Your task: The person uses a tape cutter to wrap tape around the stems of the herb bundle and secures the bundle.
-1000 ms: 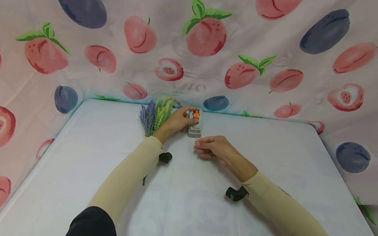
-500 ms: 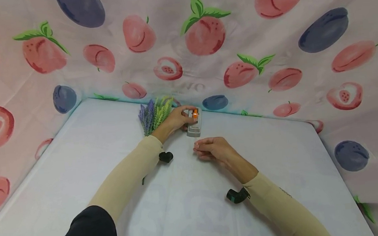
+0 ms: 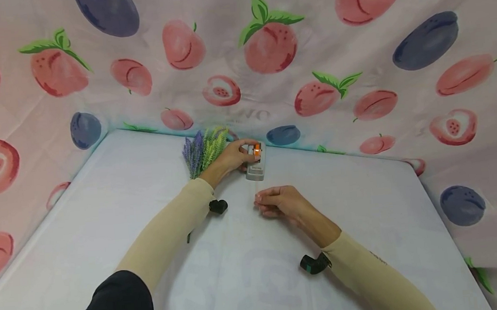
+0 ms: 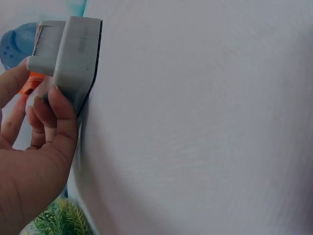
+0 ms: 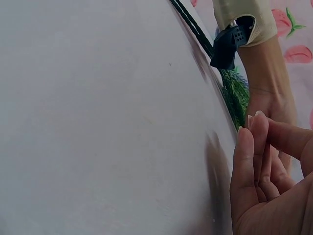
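In the head view a grey tape dispenser [image 3: 255, 174] with an orange core [image 3: 257, 149] stands near the table's back edge. My left hand [image 3: 232, 157] grips it from the left side, thumb and fingers around the body. The left wrist view shows the fingers against the grey dispenser [image 4: 78, 54] and its toothed cutting edge [image 4: 38, 40]. Just in front of it my right hand [image 3: 285, 202] pinches thumb against fingertips. A faint clear strip of tape seems to run from the dispenser to those fingertips; it is barely visible.
A bunch of purple and yellow-green flowers [image 3: 200, 154] lies beneath the left forearm, its stems [image 3: 189, 237] pointing toward the person. White cloth covers the table [image 3: 241, 282]. Behind it hangs a fruit-patterned curtain [image 3: 230, 39]. A small black camera sits on each wrist.
My right hand has drawn slightly toward the person, away from the dispenser, with its fingers still pinched. The left hand and the tape dispenser stay where they were.
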`<state>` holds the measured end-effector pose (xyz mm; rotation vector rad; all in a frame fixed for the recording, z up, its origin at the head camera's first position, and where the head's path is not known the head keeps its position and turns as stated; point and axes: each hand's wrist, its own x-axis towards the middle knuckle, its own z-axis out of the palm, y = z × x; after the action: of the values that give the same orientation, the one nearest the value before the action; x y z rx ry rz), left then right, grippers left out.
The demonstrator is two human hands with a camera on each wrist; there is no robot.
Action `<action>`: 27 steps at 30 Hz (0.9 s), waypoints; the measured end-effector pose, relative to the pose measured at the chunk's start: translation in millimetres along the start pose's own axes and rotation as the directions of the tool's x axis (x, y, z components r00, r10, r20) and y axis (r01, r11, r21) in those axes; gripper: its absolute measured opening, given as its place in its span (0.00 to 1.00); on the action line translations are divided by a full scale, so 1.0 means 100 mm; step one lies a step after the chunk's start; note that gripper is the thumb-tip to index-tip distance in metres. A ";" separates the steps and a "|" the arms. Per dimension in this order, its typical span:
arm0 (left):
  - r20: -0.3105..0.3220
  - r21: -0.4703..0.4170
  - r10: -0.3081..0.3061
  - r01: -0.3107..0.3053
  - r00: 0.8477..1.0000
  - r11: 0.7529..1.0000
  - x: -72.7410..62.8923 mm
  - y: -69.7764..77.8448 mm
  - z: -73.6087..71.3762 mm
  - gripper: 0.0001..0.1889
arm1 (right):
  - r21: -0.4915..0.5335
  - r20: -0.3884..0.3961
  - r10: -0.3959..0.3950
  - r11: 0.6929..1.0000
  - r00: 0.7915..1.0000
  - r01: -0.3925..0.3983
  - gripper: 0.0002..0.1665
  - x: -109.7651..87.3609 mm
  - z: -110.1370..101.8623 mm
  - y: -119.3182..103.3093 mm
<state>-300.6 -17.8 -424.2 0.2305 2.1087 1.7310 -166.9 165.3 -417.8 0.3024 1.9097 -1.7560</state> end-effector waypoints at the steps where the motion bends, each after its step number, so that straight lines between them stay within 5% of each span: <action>1: -0.001 0.001 0.000 0.000 1.000 1.000 0.00 0.00 0.00 0.28 | 0.003 -0.003 0.005 1.000 1.000 -0.005 0.16 0.00 0.00 0.01; 27: 0.006 -0.004 0.007 -0.007 1.000 1.000 -0.02 0.00 0.00 0.27 | -0.021 0.035 0.017 1.000 0.999 -0.017 0.12 -0.15 0.10 0.13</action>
<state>-299.3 -18.6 -423.5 0.2415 2.1022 1.7368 -146.1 160.3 -421.7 0.2772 1.8941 -1.7181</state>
